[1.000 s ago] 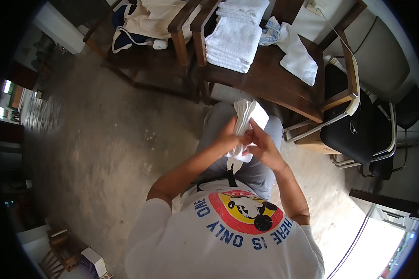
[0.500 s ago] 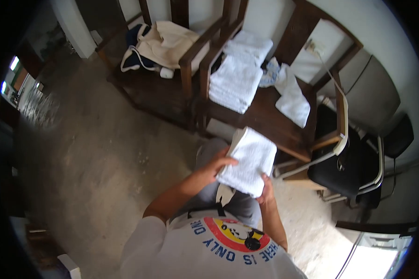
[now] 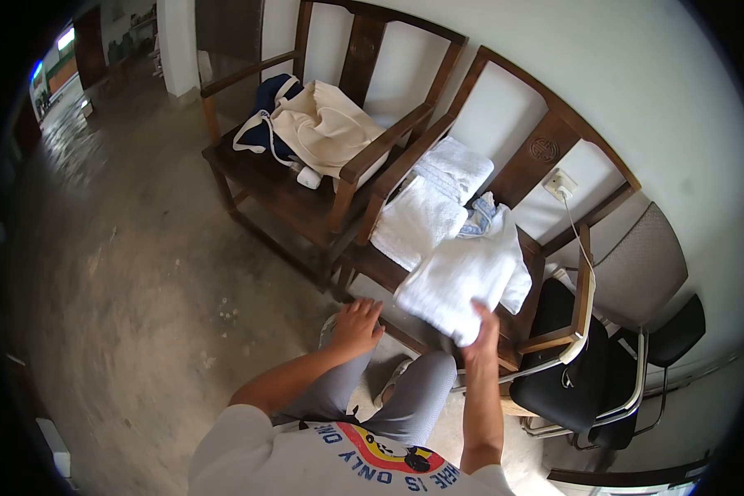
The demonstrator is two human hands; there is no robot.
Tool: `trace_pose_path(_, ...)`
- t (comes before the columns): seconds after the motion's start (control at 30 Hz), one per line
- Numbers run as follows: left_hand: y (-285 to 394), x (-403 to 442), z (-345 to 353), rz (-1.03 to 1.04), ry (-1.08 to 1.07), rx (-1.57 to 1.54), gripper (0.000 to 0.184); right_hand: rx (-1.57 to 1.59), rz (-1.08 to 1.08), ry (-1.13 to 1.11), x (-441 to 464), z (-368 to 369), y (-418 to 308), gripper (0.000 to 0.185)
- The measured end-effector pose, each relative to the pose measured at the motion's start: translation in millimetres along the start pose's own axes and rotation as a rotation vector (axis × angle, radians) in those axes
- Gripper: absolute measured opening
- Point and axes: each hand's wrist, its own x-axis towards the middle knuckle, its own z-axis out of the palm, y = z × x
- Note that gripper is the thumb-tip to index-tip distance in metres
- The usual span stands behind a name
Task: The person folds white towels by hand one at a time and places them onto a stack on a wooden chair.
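My right hand [image 3: 484, 329] grips the near corner of a folded white towel [image 3: 453, 285], which is slightly blurred and hangs over the front of a wooden armchair [image 3: 511, 351]. Beside that towel, on the same seat, lies a stack of folded white towels [image 3: 413, 221], with more white towels [image 3: 456, 168] behind. A loose white cloth [image 3: 517, 288] is partly hidden under the held towel, near a crumpled blue-and-white cloth [image 3: 478, 217]. Empty, my left hand [image 3: 357, 326] is over my knee with its fingers extended.
On the left, a second wooden armchair [image 3: 264, 186] bears a cream cloth bag [image 3: 326, 124] and a dark blue item [image 3: 264, 132]. Black chairs [image 3: 558, 380] with metal frames stand at the right. A cord runs from a wall socket [image 3: 560, 183] past the armrest.
The towel, held before by both hands above my lap, has moved forward to the chair in my right hand. My left hand has let go of it. The view has shifted.
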Motion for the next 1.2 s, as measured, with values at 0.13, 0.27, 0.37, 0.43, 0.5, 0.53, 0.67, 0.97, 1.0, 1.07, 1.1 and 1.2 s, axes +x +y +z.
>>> trace_pose_path(0.13, 0, 3, 9, -0.004, -0.092, 0.026, 0.033, 0.122, -0.202, -0.245, 60, 67, -45, 0.046)
trace_pose_path(0.27, -5, 5, 14, 0.007, -0.086, 0.016, 0.032, 0.182, -0.04, -0.377, 168, 71, -8, 0.043)
trace_pose_path(0.37, -8, 6, 10, -0.013, -0.086, 0.003, 0.031, 0.055, 0.136, -0.226, 197, 78, 38, 0.05)
trace_pose_path(0.43, -9, 7, 4, -0.025, -0.085, 0.008, 0.03, 0.013, 0.143, -0.252, 209, 70, 39, 0.053)
trace_pose_path(0.5, -10, 7, 5, -0.016, -0.042, 0.006, 0.028, 0.009, 0.163, -0.24, 210, 71, 37, 0.053)
trace_pose_path(0.53, -12, 6, 8, 0.003, -0.004, 0.003, 0.026, 0.01, 0.175, -0.227, 209, 70, 39, 0.053)
trace_pose_path(0.67, -11, 6, 13, 0.022, 0.019, 0.002, 0.024, 0.001, 0.191, -0.227, 212, 70, 37, 0.05)
trace_pose_path(0.97, -7, 6, 12, -0.026, -0.082, -0.008, 0.028, -0.249, 0.08, -0.135, 190, 69, 16, 0.045)
trace_pose_path(1.0, -7, 6, 11, -0.021, -0.09, -0.001, 0.028, -0.259, 0.08, -0.133, 187, 70, 17, 0.045)
trace_pose_path(1.07, -6, 6, 10, -0.013, -0.088, 0.003, 0.028, -0.268, 0.077, -0.17, 186, 71, 17, 0.042)
trace_pose_path(1.1, -5, 6, 10, -0.009, -0.088, 0.005, 0.028, -0.28, 0.078, -0.162, 188, 70, 17, 0.042)
trace_pose_path(1.2, -5, 6, 12, 0.001, -0.06, 0.01, 0.027, -0.277, 0.072, -0.19, 189, 71, 12, 0.043)
